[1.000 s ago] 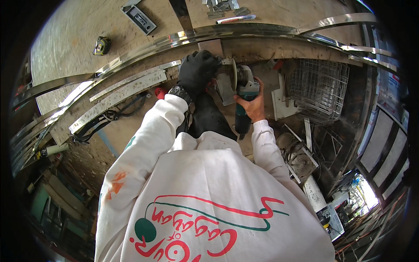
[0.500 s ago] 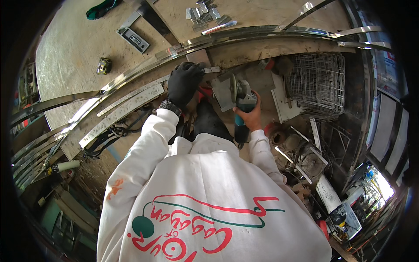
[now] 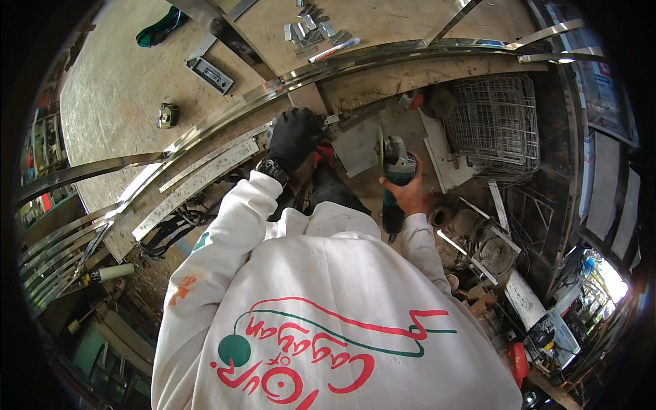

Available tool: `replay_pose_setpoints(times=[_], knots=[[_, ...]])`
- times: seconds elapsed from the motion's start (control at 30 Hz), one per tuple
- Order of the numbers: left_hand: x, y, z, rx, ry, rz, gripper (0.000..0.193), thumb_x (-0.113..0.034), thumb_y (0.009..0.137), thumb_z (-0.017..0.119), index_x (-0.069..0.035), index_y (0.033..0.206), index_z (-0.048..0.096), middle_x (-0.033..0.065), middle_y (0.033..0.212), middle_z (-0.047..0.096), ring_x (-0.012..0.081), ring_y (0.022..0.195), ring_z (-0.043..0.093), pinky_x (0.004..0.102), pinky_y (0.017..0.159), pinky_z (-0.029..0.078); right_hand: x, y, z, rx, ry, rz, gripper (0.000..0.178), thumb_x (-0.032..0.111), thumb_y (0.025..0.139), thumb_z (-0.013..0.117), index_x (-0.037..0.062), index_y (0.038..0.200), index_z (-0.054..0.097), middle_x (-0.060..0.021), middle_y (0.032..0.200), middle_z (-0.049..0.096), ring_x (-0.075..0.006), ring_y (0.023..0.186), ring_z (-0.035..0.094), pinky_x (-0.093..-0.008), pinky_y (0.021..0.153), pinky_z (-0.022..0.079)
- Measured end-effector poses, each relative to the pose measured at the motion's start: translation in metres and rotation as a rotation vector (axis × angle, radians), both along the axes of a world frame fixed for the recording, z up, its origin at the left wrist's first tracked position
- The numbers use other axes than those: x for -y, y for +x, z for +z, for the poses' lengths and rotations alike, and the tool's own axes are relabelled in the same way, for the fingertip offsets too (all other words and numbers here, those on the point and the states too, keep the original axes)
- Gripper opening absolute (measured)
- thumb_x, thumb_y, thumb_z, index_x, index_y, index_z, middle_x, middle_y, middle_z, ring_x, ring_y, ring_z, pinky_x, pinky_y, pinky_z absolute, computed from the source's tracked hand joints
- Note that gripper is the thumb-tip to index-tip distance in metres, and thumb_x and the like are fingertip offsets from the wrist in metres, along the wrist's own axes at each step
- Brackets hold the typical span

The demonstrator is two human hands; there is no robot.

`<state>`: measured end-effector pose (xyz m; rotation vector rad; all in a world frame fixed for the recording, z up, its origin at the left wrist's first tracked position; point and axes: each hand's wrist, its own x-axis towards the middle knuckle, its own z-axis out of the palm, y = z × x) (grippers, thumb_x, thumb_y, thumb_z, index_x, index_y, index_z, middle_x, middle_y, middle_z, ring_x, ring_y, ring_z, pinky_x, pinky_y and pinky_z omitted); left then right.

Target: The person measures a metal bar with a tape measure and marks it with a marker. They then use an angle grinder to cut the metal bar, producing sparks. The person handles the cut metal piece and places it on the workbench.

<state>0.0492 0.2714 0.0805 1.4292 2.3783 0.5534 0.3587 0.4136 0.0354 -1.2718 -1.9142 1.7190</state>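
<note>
My left hand (image 3: 295, 139), in a black glove with a watch at the wrist, is closed over a thin metal bar (image 3: 332, 119) at the bench's near edge. Only a short end of the bar shows to the right of the fingers. My bare right hand (image 3: 408, 188) grips the body of a teal and black angle grinder (image 3: 398, 167). The grinder's disc (image 3: 380, 147) stands edge-on, apart from the bar and to its right. Below the disc's left side is a flat grey metal sheet (image 3: 357, 147).
A long shiny metal frame (image 3: 225, 113) crosses the wooden bench (image 3: 116, 82). On it lie a tape measure (image 3: 167, 115), a marker (image 3: 335, 50) and several small metal pieces (image 3: 311, 31). Wire racks (image 3: 495, 126) stand at right, above scrap metal (image 3: 488, 249).
My right hand has drawn the grinder to the right, farther from the bar. The left hand keeps its hold. The whole view has shifted slightly.
</note>
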Motion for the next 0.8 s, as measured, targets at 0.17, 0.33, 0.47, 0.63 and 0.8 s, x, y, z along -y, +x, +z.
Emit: replay_pose_setpoints(times=[0.17, 0.33, 0.47, 0.63, 0.8], knots=[[-0.001, -0.008, 0.003, 0.082, -0.066, -0.005, 0.022, -0.033, 0.090, 0.075, -0.013, 0.097, 0.080, 0.0137, 0.095, 0.073, 0.0379, 0.092, 0.071, 0.0504, 0.080, 0.056, 0.000, -0.007, 0.009, 0.020, 0.009, 0.014, 0.096, 0.012, 0.068, 0.096, 0.0097, 0.148, 0.043, -0.0143, 0.135, 0.062, -0.0270, 0.123, 0.062, -0.0380, 0.107, 0.049], [0.001, -0.016, -0.002, 0.161, -0.047, 0.027, 0.020, -0.028, 0.090, 0.069, -0.011, 0.093, 0.079, 0.0166, 0.091, 0.074, 0.0405, 0.089, 0.072, 0.0530, 0.079, 0.057, -0.002, -0.019, 0.012, 0.018, -0.006, 0.043, 0.095, 0.013, 0.068, 0.095, 0.0101, 0.149, 0.043, -0.0148, 0.135, 0.062, -0.0276, 0.124, 0.061, -0.0392, 0.109, 0.048], [-0.004, -0.022, 0.006, 0.319, -0.088, 0.031, 0.026, -0.033, 0.091, 0.075, -0.011, 0.104, 0.081, 0.0183, 0.098, 0.075, 0.0408, 0.091, 0.072, 0.0493, 0.079, 0.056, -0.004, -0.027, 0.011, 0.023, -0.008, 0.053, 0.096, 0.014, 0.068, 0.095, 0.0103, 0.149, 0.043, -0.0152, 0.136, 0.062, -0.0279, 0.125, 0.061, -0.0390, 0.109, 0.048], [-0.008, -0.027, 0.008, 0.505, -0.133, 0.096, 0.028, -0.030, 0.092, 0.075, -0.009, 0.109, 0.081, 0.0197, 0.097, 0.076, 0.0397, 0.089, 0.073, 0.0449, 0.080, 0.057, -0.008, -0.035, 0.010, -0.009, -0.037, 0.050, 0.096, 0.014, 0.068, 0.095, 0.0097, 0.149, 0.044, -0.0145, 0.136, 0.062, -0.0270, 0.124, 0.061, -0.0383, 0.109, 0.048], [-0.003, -0.015, 0.003, 0.556, -0.021, 0.217, 0.028, -0.027, 0.091, 0.076, -0.007, 0.110, 0.081, 0.0194, 0.100, 0.077, 0.0355, 0.094, 0.076, 0.0419, 0.086, 0.058, -0.012, -0.043, 0.016, -0.047, -0.068, 0.055, 0.096, 0.013, 0.069, 0.095, 0.0058, 0.148, 0.042, -0.0140, 0.134, 0.062, -0.0249, 0.121, 0.062, -0.0373, 0.107, 0.049]])
